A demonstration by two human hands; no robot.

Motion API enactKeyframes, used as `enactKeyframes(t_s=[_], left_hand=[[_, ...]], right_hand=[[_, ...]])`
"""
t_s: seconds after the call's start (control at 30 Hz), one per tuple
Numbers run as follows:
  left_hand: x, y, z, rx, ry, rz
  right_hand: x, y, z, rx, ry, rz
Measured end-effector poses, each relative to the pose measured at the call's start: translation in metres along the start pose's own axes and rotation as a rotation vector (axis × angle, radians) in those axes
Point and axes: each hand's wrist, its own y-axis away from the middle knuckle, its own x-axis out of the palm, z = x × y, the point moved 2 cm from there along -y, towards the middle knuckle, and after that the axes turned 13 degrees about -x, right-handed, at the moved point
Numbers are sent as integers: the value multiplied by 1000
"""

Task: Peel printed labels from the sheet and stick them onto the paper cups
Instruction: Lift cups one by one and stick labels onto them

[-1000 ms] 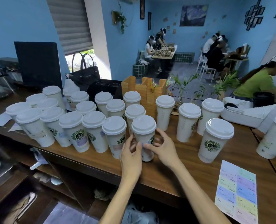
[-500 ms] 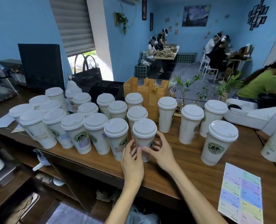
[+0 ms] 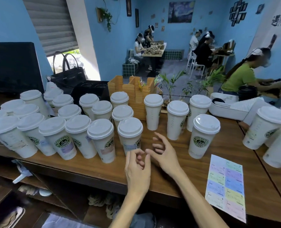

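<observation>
Wooden counter [image 3: 202, 170], blue-walled café | lidded paper cups [image 3: 102, 139] crowd it (contents hidden) | left hand [image 3: 137, 170], right hand [image 3: 164, 155] loose-fingered, empty | label sheet [image 3: 225, 185] lies right.

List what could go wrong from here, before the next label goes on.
1. The cups stand packed side by side near the counter edge; a reach past them could topple several.
2. The label sheet overhangs the counter's near edge beside the right forearm; a brush might knock it off.
3. The unlabelled cup stands alone close to the right hand; a quick swing toward the sheet could tip it.
</observation>
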Motion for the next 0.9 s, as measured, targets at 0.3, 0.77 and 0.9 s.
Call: enactKeyframes(t_s=[0.3, 0.77, 0.9], left_hand=[[78, 1, -24, -23, 128, 299], [174, 4, -19, -93, -27, 592], [192, 6, -10, -109, -62, 570]], right_hand=[[-96, 28, 19, 47, 4, -245], [-196, 82, 5, 137, 377, -457], [-215, 97, -12, 181, 622, -354]])
